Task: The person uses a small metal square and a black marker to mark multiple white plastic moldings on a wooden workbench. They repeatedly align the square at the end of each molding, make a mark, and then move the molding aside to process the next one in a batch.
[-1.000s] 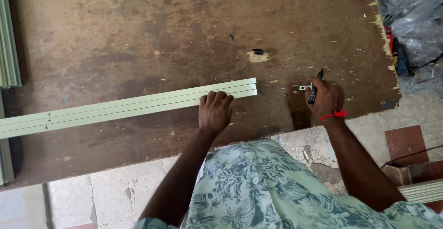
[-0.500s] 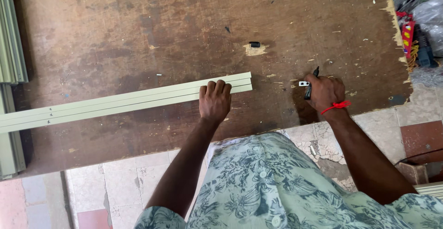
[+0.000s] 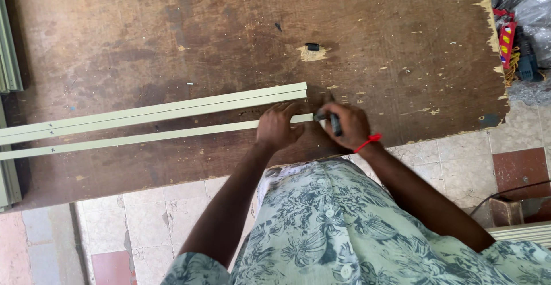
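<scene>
While the left hand presses flat, fingers spread, on the near end of the pale green strip, the right hand has come in from the right and now sits just beside it, closed around a dark pen-like tool whose tip meets the strip's right end. A moment ago that hand was well off to the right, away from the strip; now both hands meet at the strip's end, so the work has gone from steadying to using the tool on it. A second, wider strip lies just beyond, parallel, both running left across the worn brown board. A small black piece sits on a chipped patch farther off. More green lengths lie along the left edge, and plastic-wrapped clutter sits far right. Nothing lies between hands and strip.
</scene>
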